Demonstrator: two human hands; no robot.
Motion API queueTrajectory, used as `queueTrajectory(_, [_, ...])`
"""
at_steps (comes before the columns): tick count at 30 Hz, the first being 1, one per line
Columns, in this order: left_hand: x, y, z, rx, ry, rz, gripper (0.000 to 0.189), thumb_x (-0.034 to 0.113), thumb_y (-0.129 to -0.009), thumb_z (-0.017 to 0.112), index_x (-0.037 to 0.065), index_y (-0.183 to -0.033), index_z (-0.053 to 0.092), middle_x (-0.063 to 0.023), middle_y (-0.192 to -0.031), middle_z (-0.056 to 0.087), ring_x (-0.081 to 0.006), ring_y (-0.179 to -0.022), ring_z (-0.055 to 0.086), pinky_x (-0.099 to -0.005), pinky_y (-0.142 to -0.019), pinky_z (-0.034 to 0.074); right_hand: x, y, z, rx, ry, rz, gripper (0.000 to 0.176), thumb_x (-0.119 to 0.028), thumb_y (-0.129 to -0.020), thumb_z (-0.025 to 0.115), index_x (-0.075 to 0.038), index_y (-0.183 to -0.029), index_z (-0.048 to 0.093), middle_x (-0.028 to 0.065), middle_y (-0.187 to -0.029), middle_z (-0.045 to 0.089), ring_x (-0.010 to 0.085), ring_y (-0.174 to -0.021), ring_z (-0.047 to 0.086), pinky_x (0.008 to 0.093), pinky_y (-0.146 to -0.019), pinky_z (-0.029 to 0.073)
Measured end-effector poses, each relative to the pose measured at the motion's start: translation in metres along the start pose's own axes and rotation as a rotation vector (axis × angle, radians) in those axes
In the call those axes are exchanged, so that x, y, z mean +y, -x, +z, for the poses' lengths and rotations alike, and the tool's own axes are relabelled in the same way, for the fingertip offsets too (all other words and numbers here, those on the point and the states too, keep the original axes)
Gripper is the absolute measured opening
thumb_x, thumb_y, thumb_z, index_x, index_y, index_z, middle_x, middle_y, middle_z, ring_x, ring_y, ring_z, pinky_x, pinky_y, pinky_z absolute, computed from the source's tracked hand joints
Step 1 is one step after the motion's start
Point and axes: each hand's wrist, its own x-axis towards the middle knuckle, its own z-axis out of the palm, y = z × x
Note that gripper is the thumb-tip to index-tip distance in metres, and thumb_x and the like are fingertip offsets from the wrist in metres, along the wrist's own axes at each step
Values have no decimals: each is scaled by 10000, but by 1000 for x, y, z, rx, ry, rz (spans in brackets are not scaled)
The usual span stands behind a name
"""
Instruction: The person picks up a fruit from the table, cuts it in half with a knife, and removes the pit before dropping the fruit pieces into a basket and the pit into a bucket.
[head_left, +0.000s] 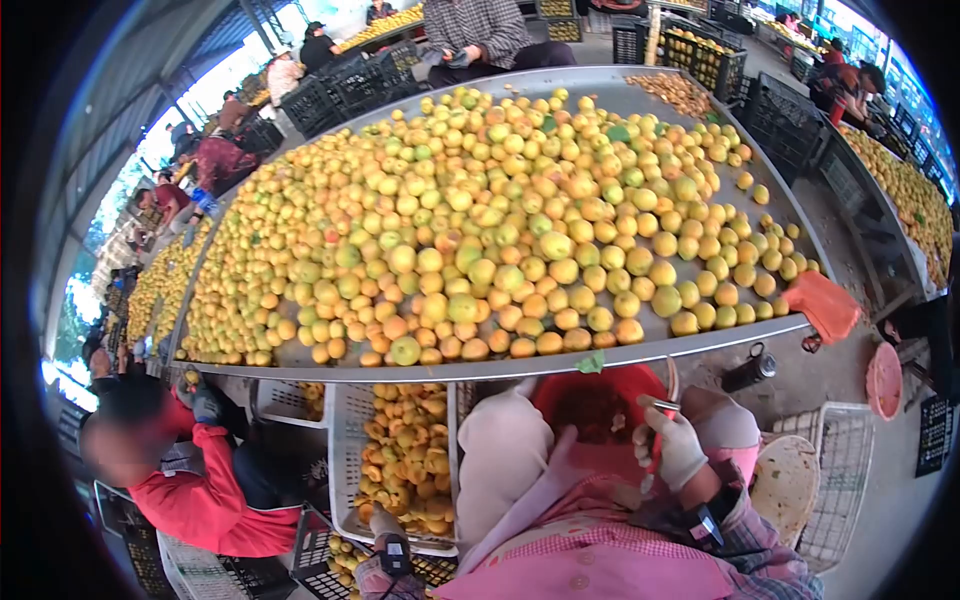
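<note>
My right hand, in a white glove, is closed around a slim red-handled tool with a metal end, above my lap. Just beyond it, a red basin sits between my knees, with dark reddish contents. Down at the left, my left hand is over the near edge of a white crate. Its fingers are too small and blurred to make out. Split apricots fill that crate. Whole yellow-orange apricots cover the metal table in front of me.
A co-worker in a red jacket sits at my left. An orange-red cloth or bag hangs over the table's right corner. A dark bottle stands on the floor near a white crate. Another person sits across the table.
</note>
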Motion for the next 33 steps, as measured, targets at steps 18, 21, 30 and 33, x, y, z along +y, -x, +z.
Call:
queueTrajectory(18, [508, 72, 4, -923, 1214, -23, 332, 234, -968, 538, -15, -1189, 541, -121, -1080, 600, -228, -938, 591, -337, -847, 500, -92, -15, -75, -207, -565, -219, 258, -296, -969, 512, -56, -956, 605, 86, -773, 607, 175, -546, 539, 261, -428, 386])
queueTrajectory(21, [521, 74, 42, -1000, 1333, -191, 293, 248, -940, 584, 15, -1118, 597, -132, -1054, 620, -243, -942, 595, -362, -820, 503, -120, -15, -58, -111, -312, -220, 231, -241, -959, 532, -28, -988, 618, 82, -778, 640, 156, -530, 568, 246, -409, 389])
queueTrajectory(30, [547, 79, 106, -1322, 1571, -421, 320, 305, -943, 603, 38, -1120, 600, -108, -1078, 631, -244, -943, 597, -359, -810, 511, -190, -123, 15, -9, 364, -266, 307, -235, -896, 655, -26, -1119, 634, 18, -876, 645, 113, -715, 643, 257, -504, 503])
queueTrajectory(33, [555, 68, 113, -1335, 1590, -371, 333, 311, -950, 588, 42, -1146, 585, -103, -1079, 627, -237, -952, 587, -359, -816, 500, -201, -164, 52, 37, 549, -272, 281, -208, -897, 633, -38, -1120, 654, -1, -838, 639, 83, -696, 614, 256, -516, 497])
